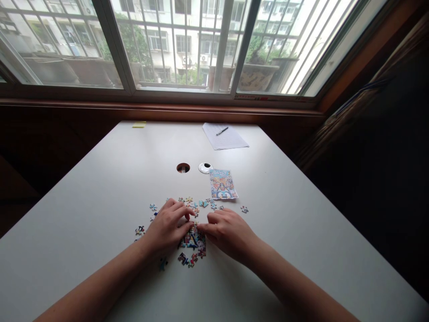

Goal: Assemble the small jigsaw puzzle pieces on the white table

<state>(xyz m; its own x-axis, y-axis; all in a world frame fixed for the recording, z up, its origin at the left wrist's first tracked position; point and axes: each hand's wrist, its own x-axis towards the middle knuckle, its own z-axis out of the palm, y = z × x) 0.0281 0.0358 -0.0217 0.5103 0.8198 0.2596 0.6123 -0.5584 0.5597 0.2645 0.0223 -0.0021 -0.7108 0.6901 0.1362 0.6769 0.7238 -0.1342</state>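
A small cluster of joined jigsaw pieces [193, 241] lies on the white table [100, 188] between my two hands. My left hand [167, 226] rests on the table at the cluster's left side, fingers curled, fingertips pressing at its top edge. My right hand [228, 230] lies at the cluster's right side, fingers bent, fingertips meeting the left hand's over the same spot. Whether either hand pinches a single piece is hidden by the fingers. Several loose pieces [201, 203] are scattered just beyond the hands. A colourful reference picture [223, 183] lies behind them.
A round cable hole [182, 168] and its white cap [205, 167] sit mid-table. Farther back lie a paper sheet [228, 138] with a pen [221, 131] and a yellow sticky pad [138, 124]. A barred window [177, 44] runs behind the table. Dark furniture stands at right.
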